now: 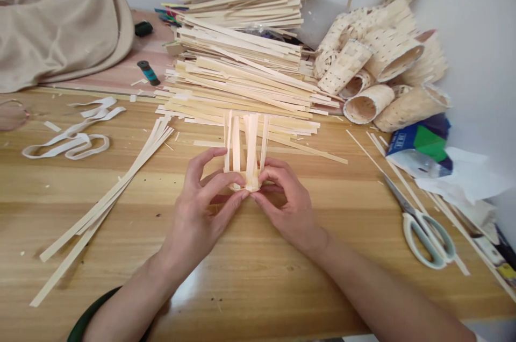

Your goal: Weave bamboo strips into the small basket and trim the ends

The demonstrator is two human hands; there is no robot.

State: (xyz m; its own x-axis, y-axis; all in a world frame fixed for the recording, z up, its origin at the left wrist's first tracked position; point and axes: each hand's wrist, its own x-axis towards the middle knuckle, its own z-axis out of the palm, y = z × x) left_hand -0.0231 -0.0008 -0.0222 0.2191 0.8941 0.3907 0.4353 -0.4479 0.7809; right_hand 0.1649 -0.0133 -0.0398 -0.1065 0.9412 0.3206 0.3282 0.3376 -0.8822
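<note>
Between my hands stands a small, partly woven basket (251,156) of pale wood strips. Its upright strips point up and away from me, and a low woven band runs around its base. My left hand (212,186) pinches the base from the left, thumb and index finger at the near edge, the other fingers curved around the side. On the right, my right hand (284,194) grips the same base between thumb and fingers. Both thumbs nearly meet at the front. The basket's underside and far side are hidden.
Bundles of flat wood strips (242,84) lie behind the basket, with loose strips (108,191) at left. Finished woven tubes (368,102) are piled at back right. Scissors (427,234) lie at right. White tape (76,143), a thread spool (148,73) and beige cloth (64,35) are at left.
</note>
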